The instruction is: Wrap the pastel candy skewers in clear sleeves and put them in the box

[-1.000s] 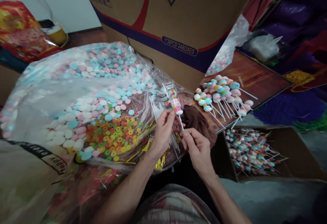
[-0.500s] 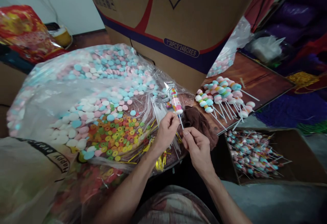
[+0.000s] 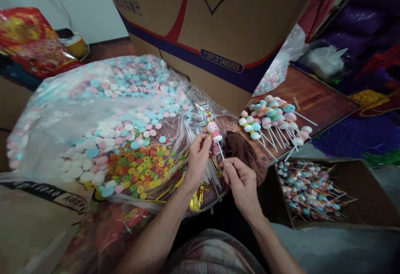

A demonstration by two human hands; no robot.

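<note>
A marshmallow stick (image 3: 214, 131) in a clear printed wrapper is held upright and tilted, with the candies at the top and a thin white stick below. My right hand (image 3: 240, 180) is closed, thumb and forefinger pinching the lower end of that stick. My left hand (image 3: 199, 155) is closed beside the lowest marshmallow, its fingertips at the wrapper; the exact grip is partly hidden. Beneath my hands lie loose white sticks (image 3: 213, 178), gold twist ties (image 3: 196, 199) and a brown cloth (image 3: 246, 151).
To the left a large clear bag (image 3: 103, 67) holds pastel marshmallows, with ring candies (image 3: 140, 163) in front. Unwrapped marshmallow sticks (image 3: 275, 113) lie at the right on the table (image 3: 321, 94). An open carton (image 3: 368, 194) below contains several wrapped ones. A big cardboard box (image 3: 187, 28) stands behind.
My left hand has shifted slightly left from the stick just under the candies to beside the lowest marshmallow. My right hand keeps its pinch on the stick.
</note>
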